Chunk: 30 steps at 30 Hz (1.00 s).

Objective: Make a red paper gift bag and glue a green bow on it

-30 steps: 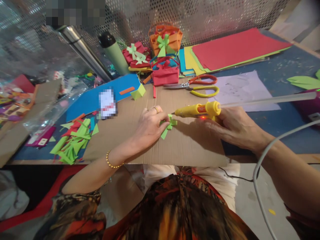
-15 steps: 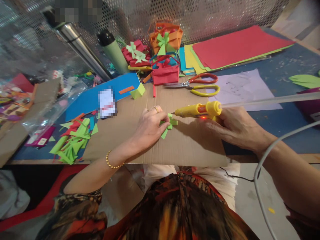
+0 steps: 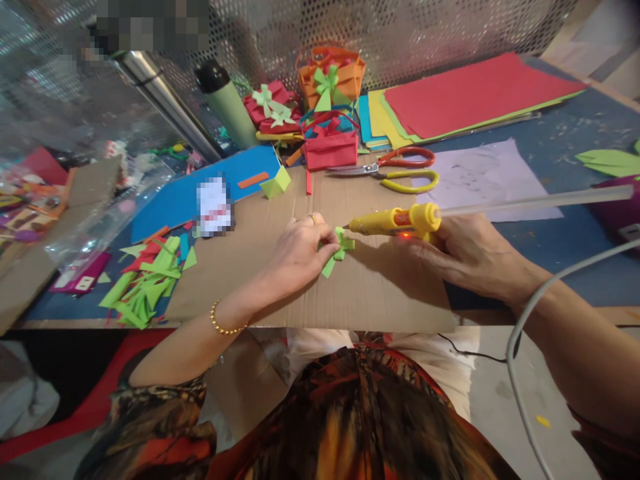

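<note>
Over a sheet of brown cardboard (image 3: 240, 267), my left hand (image 3: 303, 250) pinches a small light-green paper bow (image 3: 343, 248) between thumb and fingers. The hand hides part of the bow. My right hand (image 3: 465, 257) is wrapped around a yellow hot glue gun (image 3: 385, 221) with a red light lit on its underside. The gun's nozzle points left, at the bow's upper edge; whether it touches the paper I cannot tell. A long clear glue stick (image 3: 540, 200) sticks out of the gun's back end.
Beyond the cardboard lie scissors (image 3: 400, 170), small paper bags (image 3: 331, 148) and stacked coloured sheets (image 3: 475, 93). Green paper scraps (image 3: 150, 283) are heaped at left. A green bottle (image 3: 227, 107) and steel flask (image 3: 165, 100) stand behind. A grey cable (image 3: 520, 340) loops over my right forearm.
Almost nothing differs. The glue gun and my right hand have shifted very slightly left; my left hand still holds the bow in the same place.
</note>
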### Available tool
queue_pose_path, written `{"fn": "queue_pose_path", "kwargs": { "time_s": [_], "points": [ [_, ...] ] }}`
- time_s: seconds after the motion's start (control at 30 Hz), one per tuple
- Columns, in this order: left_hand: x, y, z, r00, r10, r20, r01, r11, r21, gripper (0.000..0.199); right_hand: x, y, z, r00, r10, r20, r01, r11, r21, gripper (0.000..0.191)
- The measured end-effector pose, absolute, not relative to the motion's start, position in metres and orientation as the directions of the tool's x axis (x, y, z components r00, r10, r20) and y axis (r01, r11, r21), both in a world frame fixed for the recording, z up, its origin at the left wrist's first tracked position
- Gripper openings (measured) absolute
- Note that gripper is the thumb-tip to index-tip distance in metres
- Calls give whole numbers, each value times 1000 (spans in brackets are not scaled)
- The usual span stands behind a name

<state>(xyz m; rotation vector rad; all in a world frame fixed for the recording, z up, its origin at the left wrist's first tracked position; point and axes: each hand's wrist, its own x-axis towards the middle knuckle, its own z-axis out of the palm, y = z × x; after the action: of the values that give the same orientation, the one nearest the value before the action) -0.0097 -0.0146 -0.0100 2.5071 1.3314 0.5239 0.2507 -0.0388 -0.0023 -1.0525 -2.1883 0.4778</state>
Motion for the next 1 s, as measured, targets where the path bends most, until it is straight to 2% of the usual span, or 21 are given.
{"fn": "queue_pose_path", "kwargs": {
  "time_s": [0.23,0.53,1.0],
  "points": [
    [-7,-16,-10,515,837,184,756,-545,362,14,253,-39,-6,-468,791,394,556,610,-565,34],
    [-5,-15,-8,498,851,168,758,-522,392,16,252,-39,-7,-486,707,514,521,706,-479,39],
    [-7,-13,-13,492,846,207,734,-531,424,17,253,-39,-7,-463,781,419,576,624,-527,38]
  ]
}}
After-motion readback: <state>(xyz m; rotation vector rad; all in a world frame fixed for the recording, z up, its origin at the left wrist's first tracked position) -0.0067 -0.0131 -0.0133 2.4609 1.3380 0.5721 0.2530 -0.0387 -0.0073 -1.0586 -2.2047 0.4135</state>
